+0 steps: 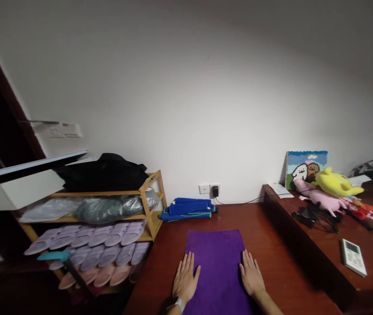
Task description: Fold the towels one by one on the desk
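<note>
A purple cloth (218,267) lies spread out on the reddish-brown wooden table (281,271), and its near end runs out of the picture at the bottom. My left hand (185,278) rests flat on its left edge, fingers stretched forward and thumb on the fabric; a watch shows at the wrist. On the opposite edge lies my right hand (251,273), also flat, with the fingers straight and the thumb toward the middle of the cloth. Neither hand grips anything.
Folded blue fabric (188,209) sits at the table's back left, near a plugged-in black adapter (216,191). Left stands a wooden rack (155,225) with several slippers (99,234). On the raised right surface are plush toys (332,183), a picture (306,164) and a white remote (353,257).
</note>
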`<action>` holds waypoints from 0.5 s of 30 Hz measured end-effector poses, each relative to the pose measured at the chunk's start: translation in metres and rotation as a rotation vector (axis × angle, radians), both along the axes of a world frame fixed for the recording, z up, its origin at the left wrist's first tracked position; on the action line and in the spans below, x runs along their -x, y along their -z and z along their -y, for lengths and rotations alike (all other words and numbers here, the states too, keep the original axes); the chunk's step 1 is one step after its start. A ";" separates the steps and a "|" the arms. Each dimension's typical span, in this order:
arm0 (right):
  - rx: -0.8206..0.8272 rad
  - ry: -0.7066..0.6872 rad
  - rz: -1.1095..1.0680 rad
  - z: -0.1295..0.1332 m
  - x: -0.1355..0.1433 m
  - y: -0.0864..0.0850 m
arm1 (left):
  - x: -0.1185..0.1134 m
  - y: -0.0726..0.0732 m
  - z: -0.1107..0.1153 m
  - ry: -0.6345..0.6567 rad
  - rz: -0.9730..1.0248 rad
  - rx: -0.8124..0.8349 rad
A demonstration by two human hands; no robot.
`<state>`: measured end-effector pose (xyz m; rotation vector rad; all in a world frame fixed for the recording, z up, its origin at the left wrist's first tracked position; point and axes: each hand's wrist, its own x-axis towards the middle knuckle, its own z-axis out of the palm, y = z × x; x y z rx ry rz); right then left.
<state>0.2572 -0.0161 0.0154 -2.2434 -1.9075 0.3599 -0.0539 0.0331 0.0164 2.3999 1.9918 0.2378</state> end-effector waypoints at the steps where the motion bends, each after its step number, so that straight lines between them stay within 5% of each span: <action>1: -0.003 0.002 -0.001 0.006 0.001 0.001 | 0.000 -0.001 0.000 0.000 0.002 0.000; 11: 0.004 -0.017 0.004 0.027 0.005 -0.009 | 0.000 -0.005 -0.003 0.006 -0.043 -0.002; 15: -0.003 -0.017 -0.013 0.026 0.005 -0.009 | -0.026 -0.007 0.001 0.069 -0.025 -0.090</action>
